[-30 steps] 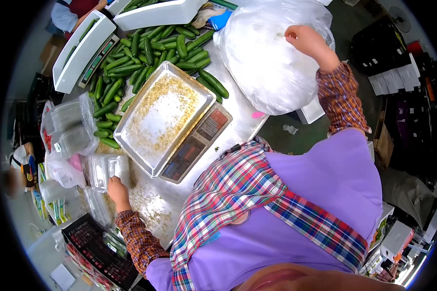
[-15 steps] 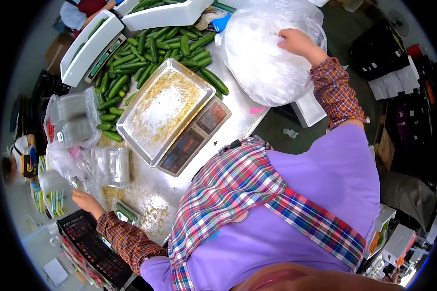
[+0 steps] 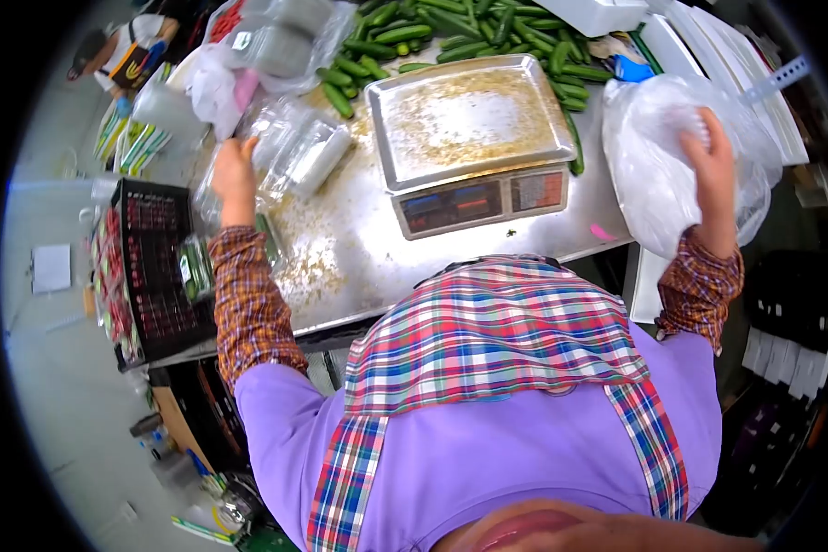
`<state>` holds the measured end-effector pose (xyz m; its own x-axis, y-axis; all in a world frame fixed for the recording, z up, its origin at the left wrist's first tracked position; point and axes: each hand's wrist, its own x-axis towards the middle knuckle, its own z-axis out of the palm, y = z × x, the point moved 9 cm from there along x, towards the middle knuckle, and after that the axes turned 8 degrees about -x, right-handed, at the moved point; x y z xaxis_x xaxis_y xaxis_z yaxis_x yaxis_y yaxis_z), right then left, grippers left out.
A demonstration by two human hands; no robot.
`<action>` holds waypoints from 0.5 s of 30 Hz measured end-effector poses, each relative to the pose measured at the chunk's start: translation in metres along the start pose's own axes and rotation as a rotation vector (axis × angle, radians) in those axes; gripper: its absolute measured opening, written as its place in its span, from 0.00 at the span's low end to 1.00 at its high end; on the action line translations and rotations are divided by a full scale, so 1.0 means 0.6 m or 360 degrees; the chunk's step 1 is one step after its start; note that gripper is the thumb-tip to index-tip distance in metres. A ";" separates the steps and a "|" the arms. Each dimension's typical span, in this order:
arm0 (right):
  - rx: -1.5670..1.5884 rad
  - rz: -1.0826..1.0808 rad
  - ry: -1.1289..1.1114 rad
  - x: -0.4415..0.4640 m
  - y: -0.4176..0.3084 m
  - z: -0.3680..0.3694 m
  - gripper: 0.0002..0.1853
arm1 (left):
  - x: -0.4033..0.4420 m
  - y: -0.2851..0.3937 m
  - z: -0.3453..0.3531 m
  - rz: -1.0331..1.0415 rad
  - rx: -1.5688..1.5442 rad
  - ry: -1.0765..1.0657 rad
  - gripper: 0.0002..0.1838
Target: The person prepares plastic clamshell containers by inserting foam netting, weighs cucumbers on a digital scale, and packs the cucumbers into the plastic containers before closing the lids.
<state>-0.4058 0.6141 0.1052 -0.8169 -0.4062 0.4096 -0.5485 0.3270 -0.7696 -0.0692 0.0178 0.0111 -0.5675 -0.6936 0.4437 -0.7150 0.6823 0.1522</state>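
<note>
My left hand is closed at the left of the table, on what looks like a clear plastic container that is partly hidden behind it. Just right of it lie stacked clear plastic containers. A packed tray of cucumbers sits partly behind my left sleeve. At the right, my right hand grips at a large whitish plastic bag, its fingertips slightly blurred. Between my hands stands a weighing scale with a metal pan that has crumb-like bits on it.
A pile of cucumbers covers the table behind the scale. A black crate stands at the left edge, with another cucumber pack in it. White foam boxes are at the back. Another person is at far left.
The view has turned, so the scale now sits upright in front of me. My left hand has come up beside the clear containers. My right hand is still at the bag, lower on its side.
</note>
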 end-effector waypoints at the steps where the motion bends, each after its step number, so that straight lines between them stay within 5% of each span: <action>1: -0.0007 -0.0271 -0.0255 0.004 -0.059 0.064 0.16 | -0.005 0.004 0.014 0.0024 0.0027 -0.0051 0.24; 9: 0.0028 -0.1053 -0.1627 -0.115 -0.297 0.544 0.23 | -0.040 0.083 0.055 0.0559 -0.0167 0.0023 0.16; 11: 0.0164 -0.1646 -0.1276 -0.140 -0.319 0.626 0.20 | -0.046 0.096 0.059 0.0564 -0.0304 -0.0020 0.13; 15: -0.0255 -0.1749 -0.1455 -0.167 -0.296 0.811 0.24 | -0.065 0.091 0.065 0.0380 -0.0459 -0.0059 0.11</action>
<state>-0.1393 0.1815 -0.0376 0.3911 -0.8861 0.2489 -0.8779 -0.4403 -0.1883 -0.1020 0.0731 -0.0326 -0.7226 -0.5113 0.4652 -0.4192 0.8593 0.2932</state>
